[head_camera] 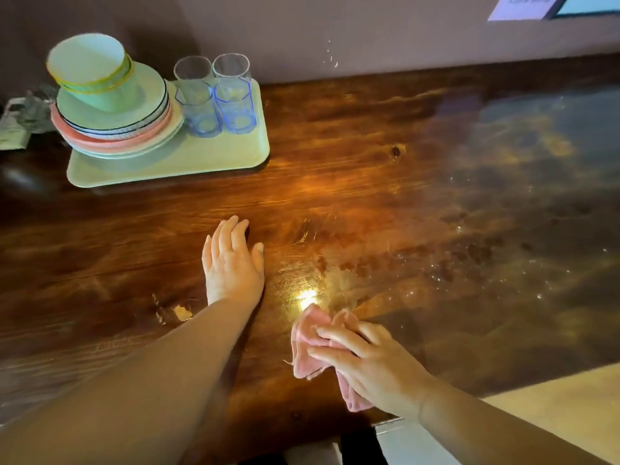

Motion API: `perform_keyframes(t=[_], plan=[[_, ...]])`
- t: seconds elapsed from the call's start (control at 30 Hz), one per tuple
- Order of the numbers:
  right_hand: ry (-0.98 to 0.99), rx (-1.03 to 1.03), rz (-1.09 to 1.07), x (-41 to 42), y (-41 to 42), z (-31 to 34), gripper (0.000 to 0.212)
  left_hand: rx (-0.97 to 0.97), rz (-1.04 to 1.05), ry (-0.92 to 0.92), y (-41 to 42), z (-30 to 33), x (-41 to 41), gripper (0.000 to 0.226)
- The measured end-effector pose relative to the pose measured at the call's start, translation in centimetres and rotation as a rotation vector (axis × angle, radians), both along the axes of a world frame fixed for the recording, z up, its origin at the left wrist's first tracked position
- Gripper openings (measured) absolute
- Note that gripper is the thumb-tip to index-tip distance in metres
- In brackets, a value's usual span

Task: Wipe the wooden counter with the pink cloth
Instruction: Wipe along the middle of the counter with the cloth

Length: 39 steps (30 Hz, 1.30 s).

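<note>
The dark wooden counter (pixel 369 156) fills most of the view, shiny under a lamp's glare, with wet smears and droplets on its right half. My right hand (pixel 372 360) presses the crumpled pink cloth (pixel 310 347) onto the counter near the front edge, fingers fairly straight on top of it. My left hand (pixel 231 260) rests flat on the bare wood to the left of the cloth, fingers together and extended.
A pale green tray (pixel 201 159) stands at the back left with a stack of plates (pixel 114 129), stacked cups (pixel 90 72) and several clear glasses (pixel 214 95). A crumpled wrapper (pixel 23 119) lies left of the tray. The wall (pixel 369 28) runs behind the counter.
</note>
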State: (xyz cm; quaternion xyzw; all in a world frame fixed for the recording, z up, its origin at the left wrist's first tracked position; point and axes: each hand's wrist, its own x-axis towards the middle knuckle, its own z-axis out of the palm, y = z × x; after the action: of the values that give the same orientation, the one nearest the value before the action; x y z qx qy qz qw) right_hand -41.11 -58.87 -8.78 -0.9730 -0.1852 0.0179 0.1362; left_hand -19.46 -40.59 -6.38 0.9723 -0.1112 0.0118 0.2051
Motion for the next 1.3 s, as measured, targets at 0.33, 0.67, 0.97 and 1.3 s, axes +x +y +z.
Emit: perform_keyframes(t=[0.33, 0.67, 0.97, 1.3], plan=[[0.000, 0.262, 0.034, 5.4, -0.6, -0.6, 0.057, 0.030, 0.176, -0.074, -2.9, -1.7, 1.4, 0.038], [-0.021, 0.235, -0.194, 13.6, -0.9, -0.1, 0.060, 0.013, 0.186, -0.085, -3.1, -1.6, 1.6, 0.036], [-0.056, 0.199, -0.298, 21.2, -1.7, 1.2, 0.056, 0.035, 0.195, -0.028, -3.0, -1.6, 1.8, 0.038], [-0.089, 0.178, 0.005, 25.6, -4.8, 0.8, 0.046, 0.015, 0.190, -0.006, -3.1, -1.2, 1.7, 0.039]])
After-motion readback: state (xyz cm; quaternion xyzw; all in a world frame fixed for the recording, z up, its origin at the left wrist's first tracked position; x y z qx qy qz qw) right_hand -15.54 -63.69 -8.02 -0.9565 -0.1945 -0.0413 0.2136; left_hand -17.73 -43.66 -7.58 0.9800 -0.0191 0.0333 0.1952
